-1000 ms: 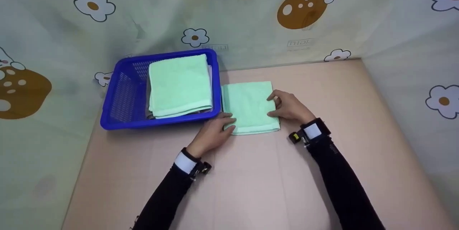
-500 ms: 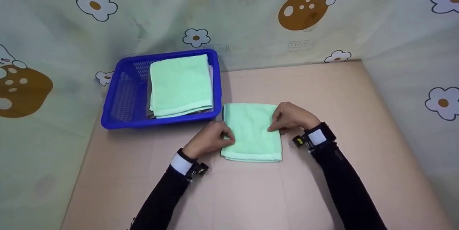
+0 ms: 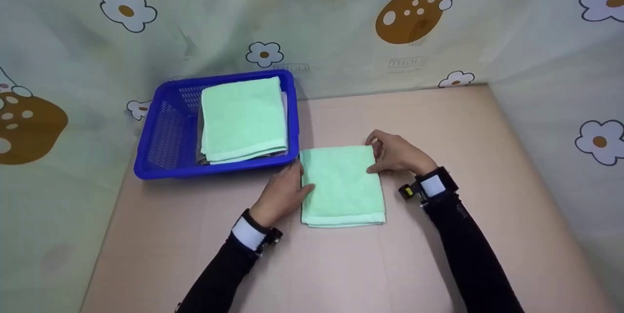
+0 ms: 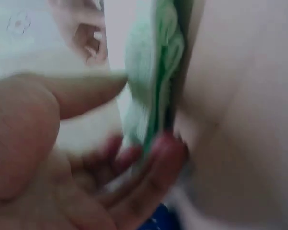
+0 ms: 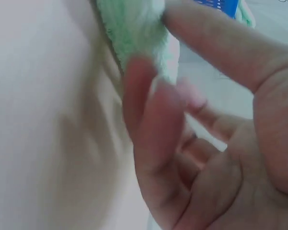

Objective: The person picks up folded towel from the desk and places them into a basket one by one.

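Observation:
A folded mint-green towel (image 3: 341,188) lies flat on the table in the head view, its edges squared. My left hand (image 3: 280,196) is at its left edge, the thumb by the top layer and the fingers along the side. In the left wrist view the towel's layered edge (image 4: 158,72) stands between thumb and fingers, which are spread apart. My right hand (image 3: 402,154) is at the upper right corner. In the right wrist view its thumb touches the towel (image 5: 141,28), while the loosely bent fingers reach the edge. Both wrist views are partly blurred.
Left of the towel stands a blue plastic basket (image 3: 170,172). In its right part lies a stack topped by another folded mint-green towel (image 3: 243,120), with greyish cloth beneath. The pale table (image 3: 336,274) meets a patterned curtain (image 3: 331,25) at the back and sides.
The towel came toward me from beside the basket while both hands pinched it. Now it lies flatter, and the fingers have loosened and moved to its side edges.

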Tool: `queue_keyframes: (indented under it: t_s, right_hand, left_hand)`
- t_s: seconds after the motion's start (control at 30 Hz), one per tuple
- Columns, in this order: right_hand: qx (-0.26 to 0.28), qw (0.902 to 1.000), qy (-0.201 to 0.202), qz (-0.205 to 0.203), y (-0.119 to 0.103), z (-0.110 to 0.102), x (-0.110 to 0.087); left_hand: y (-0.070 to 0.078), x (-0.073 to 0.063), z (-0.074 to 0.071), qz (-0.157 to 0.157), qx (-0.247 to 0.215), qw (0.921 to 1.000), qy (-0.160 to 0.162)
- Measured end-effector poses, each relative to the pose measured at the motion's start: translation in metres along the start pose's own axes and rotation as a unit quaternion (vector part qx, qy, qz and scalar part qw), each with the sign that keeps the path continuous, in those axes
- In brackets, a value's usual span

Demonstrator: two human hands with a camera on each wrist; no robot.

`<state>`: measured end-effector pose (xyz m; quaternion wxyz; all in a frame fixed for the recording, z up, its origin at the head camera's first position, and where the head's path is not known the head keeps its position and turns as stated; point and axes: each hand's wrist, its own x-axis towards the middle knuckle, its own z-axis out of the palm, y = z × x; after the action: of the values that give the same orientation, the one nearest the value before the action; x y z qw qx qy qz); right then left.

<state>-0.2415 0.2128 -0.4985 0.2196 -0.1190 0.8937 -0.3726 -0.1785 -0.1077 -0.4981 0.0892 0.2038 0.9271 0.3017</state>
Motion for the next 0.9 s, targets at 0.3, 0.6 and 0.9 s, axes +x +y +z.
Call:
queue_keyframes:
  t_s: [0.3,0.6,0.9]
  right_hand:
    - [-0.012,0.9999,-0.004,0.008,0.0016,0.0031,0.003]
    - [0.005,0.9985,-0.008,-0.053,0.0029,0.0078,0.0047]
    - [-0.014,0.9993,-0.021,-0.025,-0.0022,0.0068,0.0033]
  left_hand:
    - [0.0056,0.0008,0.0092,-0.055,0.041,0.9971,0.034]
    - [0.0009,0.0014,0.0088,-0.068,-0.025,0.9973,-0.009]
    - [-0.0017,0.0048,0.0103,-0.062,-0.131,0.9881,-0.053]
